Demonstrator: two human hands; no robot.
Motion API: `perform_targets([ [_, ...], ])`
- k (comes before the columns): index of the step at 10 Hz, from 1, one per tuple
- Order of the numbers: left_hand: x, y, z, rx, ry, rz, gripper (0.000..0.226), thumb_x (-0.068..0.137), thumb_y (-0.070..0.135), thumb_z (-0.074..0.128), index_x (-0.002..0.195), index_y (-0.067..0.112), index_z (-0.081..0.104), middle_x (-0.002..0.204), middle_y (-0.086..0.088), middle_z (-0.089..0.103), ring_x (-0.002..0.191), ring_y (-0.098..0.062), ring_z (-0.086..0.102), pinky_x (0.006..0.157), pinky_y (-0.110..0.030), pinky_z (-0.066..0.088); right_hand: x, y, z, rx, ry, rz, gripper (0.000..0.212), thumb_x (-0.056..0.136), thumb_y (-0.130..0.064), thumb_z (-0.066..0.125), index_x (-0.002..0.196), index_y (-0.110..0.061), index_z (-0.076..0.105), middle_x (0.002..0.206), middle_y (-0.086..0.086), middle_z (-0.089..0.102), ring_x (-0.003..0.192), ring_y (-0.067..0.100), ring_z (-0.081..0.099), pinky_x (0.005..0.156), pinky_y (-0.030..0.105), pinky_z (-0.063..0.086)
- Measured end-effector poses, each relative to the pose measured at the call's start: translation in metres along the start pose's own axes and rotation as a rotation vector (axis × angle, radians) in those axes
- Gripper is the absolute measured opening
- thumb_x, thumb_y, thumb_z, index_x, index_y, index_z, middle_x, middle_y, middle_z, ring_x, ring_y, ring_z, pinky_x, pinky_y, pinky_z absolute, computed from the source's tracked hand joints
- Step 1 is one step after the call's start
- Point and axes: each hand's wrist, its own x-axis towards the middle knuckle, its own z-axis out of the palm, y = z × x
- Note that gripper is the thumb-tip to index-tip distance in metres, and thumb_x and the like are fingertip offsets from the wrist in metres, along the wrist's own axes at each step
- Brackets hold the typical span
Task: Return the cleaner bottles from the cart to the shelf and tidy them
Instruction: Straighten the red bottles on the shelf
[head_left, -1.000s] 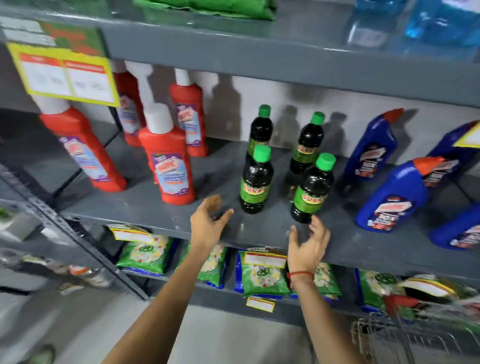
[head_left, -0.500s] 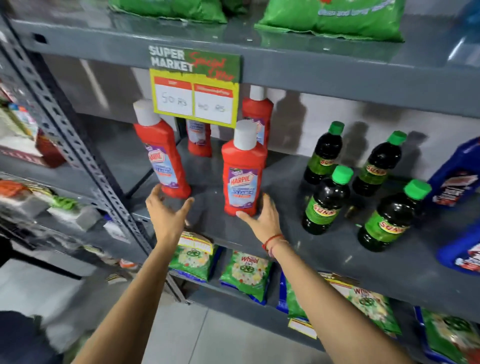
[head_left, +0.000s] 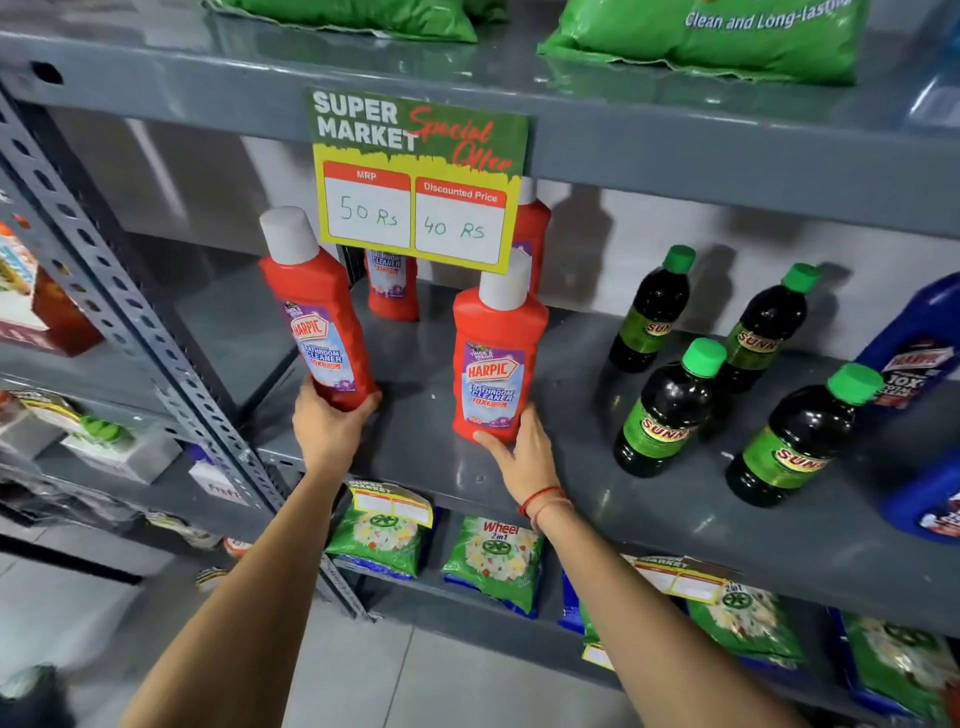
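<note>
Two red Harpic cleaner bottles with white caps stand at the front of the grey shelf (head_left: 415, 447). My left hand (head_left: 327, 428) grips the base of the left red bottle (head_left: 317, 312), which tilts left. My right hand (head_left: 522, 457) holds the base of the right red bottle (head_left: 496, 358), which stands upright. Two more red bottles (head_left: 392, 286) stand behind, partly hidden by the price sign (head_left: 418, 176). Several dark bottles with green caps (head_left: 670, 410) stand to the right. Blue bottles (head_left: 919, 343) sit at the far right edge.
A perforated grey upright post (head_left: 130, 332) borders the shelf on the left. Green detergent packs (head_left: 493, 561) fill the shelf below, and green bags (head_left: 701, 41) lie on the shelf above. The cart is out of view.
The view and both hands moved left from the green-capped bottles to the red ones. My left hand has closed on the left red bottle's base; my right hand stays at the right one's.
</note>
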Motion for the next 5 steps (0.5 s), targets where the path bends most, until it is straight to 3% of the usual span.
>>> perform_targets([
  [1,-0.001,-0.001,-0.002,0.001,-0.011,-0.002,0.076,0.057,0.036,0.083,0.118,0.009,0.047,0.118,-0.016,0.062,0.105,-0.032,0.059,0.088,-0.038,0.046,-0.001,-0.002,-0.001,-0.009,-0.012,0.013,0.062,0.08,-0.025,0.069,0.13,-0.004,0.039,0.129,0.017,0.055,0.118,0.029,0.053,0.102,0.041,0.045],
  [4,-0.012,0.004,-0.005,-0.003,-0.046,-0.027,0.08,0.061,0.033,0.081,0.126,0.011,0.041,0.127,-0.015,0.055,0.116,-0.031,0.052,0.099,-0.046,0.044,-0.004,-0.005,-0.011,-0.023,-0.044,0.032,0.061,0.073,-0.028,0.076,0.119,-0.005,0.044,0.123,0.016,0.059,0.112,0.028,0.058,0.091,0.033,0.048],
  [5,-0.028,0.01,-0.009,-0.066,-0.01,0.0,0.071,0.064,0.028,0.079,0.123,0.012,0.043,0.123,-0.015,0.057,0.113,-0.03,0.054,0.099,-0.044,0.045,-0.013,-0.01,-0.024,0.019,0.0,0.001,0.067,0.07,-0.026,0.079,0.123,-0.005,0.045,0.126,0.015,0.057,0.114,0.025,0.057,0.095,0.037,0.05],
])
